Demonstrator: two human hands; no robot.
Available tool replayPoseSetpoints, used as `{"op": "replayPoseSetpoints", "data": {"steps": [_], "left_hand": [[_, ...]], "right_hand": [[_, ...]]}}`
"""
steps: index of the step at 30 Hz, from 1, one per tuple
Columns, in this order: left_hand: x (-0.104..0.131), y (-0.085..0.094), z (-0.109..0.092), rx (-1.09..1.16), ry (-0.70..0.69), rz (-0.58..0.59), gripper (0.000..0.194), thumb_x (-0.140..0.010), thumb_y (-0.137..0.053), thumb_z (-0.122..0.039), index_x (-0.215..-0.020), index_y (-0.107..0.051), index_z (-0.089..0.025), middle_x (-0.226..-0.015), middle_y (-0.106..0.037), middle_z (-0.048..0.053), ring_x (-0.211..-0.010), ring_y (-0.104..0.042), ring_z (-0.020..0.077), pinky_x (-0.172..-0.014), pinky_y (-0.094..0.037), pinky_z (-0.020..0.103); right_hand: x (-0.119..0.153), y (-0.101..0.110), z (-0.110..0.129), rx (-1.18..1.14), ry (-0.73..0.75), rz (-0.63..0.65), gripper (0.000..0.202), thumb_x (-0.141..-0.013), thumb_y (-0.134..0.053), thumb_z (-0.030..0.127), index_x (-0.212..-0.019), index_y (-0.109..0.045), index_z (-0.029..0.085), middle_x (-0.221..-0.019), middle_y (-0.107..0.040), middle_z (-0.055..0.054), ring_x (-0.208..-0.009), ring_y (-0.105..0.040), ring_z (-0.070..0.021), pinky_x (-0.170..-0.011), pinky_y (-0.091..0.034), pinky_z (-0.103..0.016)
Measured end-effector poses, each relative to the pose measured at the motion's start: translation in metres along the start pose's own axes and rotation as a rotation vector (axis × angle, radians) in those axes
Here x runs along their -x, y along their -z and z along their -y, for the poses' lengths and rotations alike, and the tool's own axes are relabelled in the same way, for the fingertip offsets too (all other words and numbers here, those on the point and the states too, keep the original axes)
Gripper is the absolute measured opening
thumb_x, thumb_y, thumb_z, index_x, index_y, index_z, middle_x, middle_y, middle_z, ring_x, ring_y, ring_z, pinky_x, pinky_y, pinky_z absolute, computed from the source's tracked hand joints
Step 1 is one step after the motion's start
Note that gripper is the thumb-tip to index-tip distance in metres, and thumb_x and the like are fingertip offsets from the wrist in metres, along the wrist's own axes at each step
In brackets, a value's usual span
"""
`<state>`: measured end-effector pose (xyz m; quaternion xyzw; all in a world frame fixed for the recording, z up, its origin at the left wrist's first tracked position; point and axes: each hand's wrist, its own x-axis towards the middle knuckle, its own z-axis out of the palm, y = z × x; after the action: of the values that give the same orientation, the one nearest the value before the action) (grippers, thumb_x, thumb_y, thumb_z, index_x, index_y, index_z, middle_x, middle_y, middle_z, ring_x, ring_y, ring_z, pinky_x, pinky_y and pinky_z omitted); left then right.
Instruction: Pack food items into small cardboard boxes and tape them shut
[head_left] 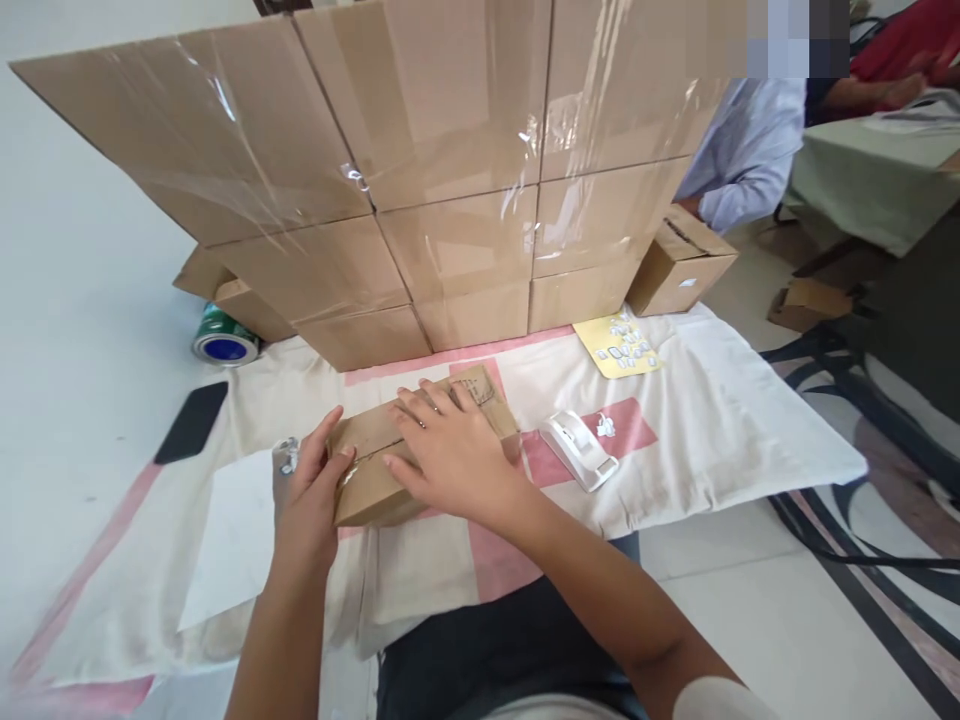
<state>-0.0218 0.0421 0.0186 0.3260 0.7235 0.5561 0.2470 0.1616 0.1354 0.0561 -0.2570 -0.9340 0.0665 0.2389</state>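
A small closed cardboard box lies on the cloth-covered table in front of me, with handwriting or a printed mark near its far right end. My left hand grips its left end, thumb on the top and fingers at the side. Across the top lies my right hand, fingers spread and palm down on the cardboard. To the right of the box is a white plastic device, its kind unclear, beside a scrap of crumpled white material. The underside of the box is hidden.
A tall wall of taped cardboard stands behind. Around it are a yellow sheet with small white pieces, another carton, a green tin, a black phone and white paper. A person's sleeve shows behind.
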Motion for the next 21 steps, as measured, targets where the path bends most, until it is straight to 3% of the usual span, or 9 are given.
{"op": "replayPoseSetpoints", "data": {"steps": [4, 7, 9, 11, 15, 18, 21], "left_hand": [[0.001, -0.008, -0.005, 0.128, 0.123, -0.044, 0.065, -0.078, -0.077, -0.046, -0.141, -0.062, -0.039, -0.134, -0.063, 0.0, -0.119, -0.061, 0.0243, -0.099, -0.051, 0.032], [0.0, -0.011, -0.006, 0.159, 0.116, -0.046, 0.067, -0.08, -0.077, -0.046, -0.144, -0.06, -0.037, -0.135, -0.062, 0.0, -0.115, -0.062, 0.0208, -0.089, -0.051, 0.025], [-0.002, -0.013, -0.005, 0.16, 0.09, -0.052, 0.066, -0.081, -0.076, -0.045, -0.144, -0.059, -0.036, -0.14, -0.06, 0.0, -0.116, -0.062, 0.0201, -0.084, -0.051, 0.023], [-0.005, -0.015, -0.003, 0.168, 0.065, -0.054, 0.067, -0.08, -0.077, -0.045, -0.144, -0.059, -0.035, -0.143, -0.059, 0.0, -0.118, -0.062, 0.0206, -0.081, -0.051, 0.021], [-0.012, -0.022, -0.005, 0.216, 0.083, -0.052, 0.068, -0.077, -0.08, -0.045, -0.142, -0.061, -0.036, -0.143, -0.06, -0.005, -0.126, -0.058, 0.0225, -0.082, -0.052, 0.02], [-0.024, -0.028, -0.009, 0.16, 0.084, -0.037, 0.068, -0.078, -0.078, -0.049, -0.143, -0.06, -0.037, -0.144, -0.06, -0.006, -0.132, -0.055, 0.026, -0.084, -0.054, 0.023], [-0.043, -0.032, -0.008, 0.14, 0.093, 0.019, 0.071, -0.078, -0.076, -0.049, -0.145, -0.058, -0.034, -0.142, -0.061, -0.005, -0.126, -0.059, 0.0266, -0.084, -0.055, 0.024]], "right_hand": [[0.008, 0.008, -0.007, -0.021, 0.119, 0.013, 0.04, -0.107, -0.048, 0.04, -0.126, -0.068, 0.011, -0.143, -0.065, -0.014, -0.135, -0.051, -0.0322, -0.111, -0.04, -0.05], [0.025, 0.026, -0.02, -0.101, 0.293, 0.065, 0.033, -0.109, -0.044, 0.033, -0.122, -0.071, 0.018, -0.136, -0.07, -0.008, -0.133, -0.055, -0.0237, -0.112, -0.041, -0.043], [0.044, 0.037, -0.039, -0.188, 0.32, 0.032, 0.03, -0.109, -0.045, 0.031, -0.118, -0.072, 0.021, -0.133, -0.073, -0.004, -0.134, -0.056, -0.0197, -0.115, -0.04, -0.04], [0.069, 0.044, -0.07, -0.28, 0.204, -0.078, 0.026, -0.107, -0.049, 0.029, -0.115, -0.073, 0.024, -0.128, -0.075, -0.003, -0.131, -0.059, -0.0188, -0.113, -0.044, -0.04], [0.123, 0.044, -0.165, -0.263, -0.411, -0.428, 0.025, -0.1, -0.05, 0.03, -0.101, -0.075, 0.025, -0.111, -0.077, -0.007, -0.112, -0.069, -0.0259, -0.102, -0.052, -0.048], [0.142, 0.044, -0.242, -0.198, -0.586, -0.471, 0.026, -0.093, -0.052, 0.029, -0.096, -0.075, 0.019, -0.107, -0.075, -0.015, -0.105, -0.069, -0.0313, -0.097, -0.053, -0.052], [0.133, 0.043, -0.3, -0.179, -0.65, -0.423, 0.026, -0.086, -0.053, 0.024, -0.093, -0.077, 0.019, -0.106, -0.075, -0.015, -0.102, -0.068, -0.0314, -0.096, -0.052, -0.051]]}}
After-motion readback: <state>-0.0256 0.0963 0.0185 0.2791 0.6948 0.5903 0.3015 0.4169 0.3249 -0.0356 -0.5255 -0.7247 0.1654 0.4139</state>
